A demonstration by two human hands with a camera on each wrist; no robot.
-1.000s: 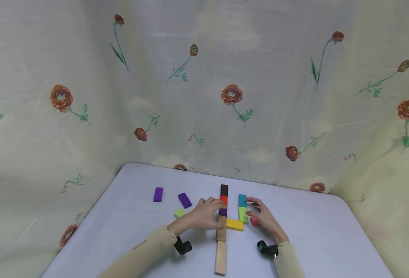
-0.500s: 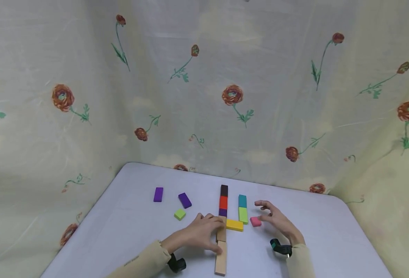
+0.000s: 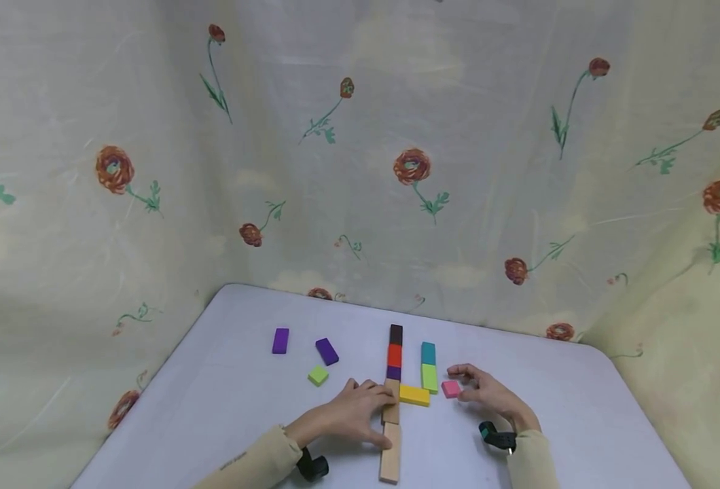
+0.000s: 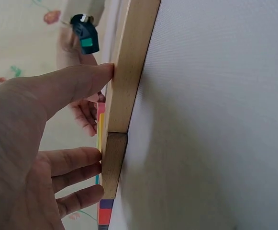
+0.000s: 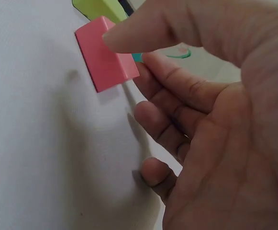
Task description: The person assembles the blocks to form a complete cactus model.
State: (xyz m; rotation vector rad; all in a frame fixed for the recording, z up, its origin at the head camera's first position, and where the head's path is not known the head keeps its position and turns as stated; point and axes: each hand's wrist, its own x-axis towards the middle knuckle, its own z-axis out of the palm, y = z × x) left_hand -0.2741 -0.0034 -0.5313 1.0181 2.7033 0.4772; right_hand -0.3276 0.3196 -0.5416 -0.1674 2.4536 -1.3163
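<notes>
My left hand [image 3: 354, 411] rests over the column of blocks, fingers spread. Its thumb touches the long plain wooden block [image 3: 390, 462]; its fingertips lie on the shorter wooden block [image 3: 390, 412] above it. In the left wrist view these wooden blocks [image 4: 129, 72] meet end to end. My right hand [image 3: 491, 395] is at a small pink block [image 3: 450, 388], thumb by its near right side and index finger beyond it. The right wrist view shows the thumb overlapping the pink block [image 5: 98, 57], the other fingers loosely bent. A yellow block [image 3: 414, 395] sticks out rightward from the column.
Black [image 3: 396, 334], red [image 3: 394, 355] and dark purple [image 3: 393, 373] blocks continue the column upward. Right of it, a teal block [image 3: 428, 352] adjoins a lime block [image 3: 429, 378]. Two purple blocks [image 3: 280, 341] and a green block [image 3: 318, 375] lie loose at left.
My left hand has come down the column toward me, from the purple block to the wooden ones. My right hand has left the teal and lime blocks and shifted right to the pink block.
</notes>
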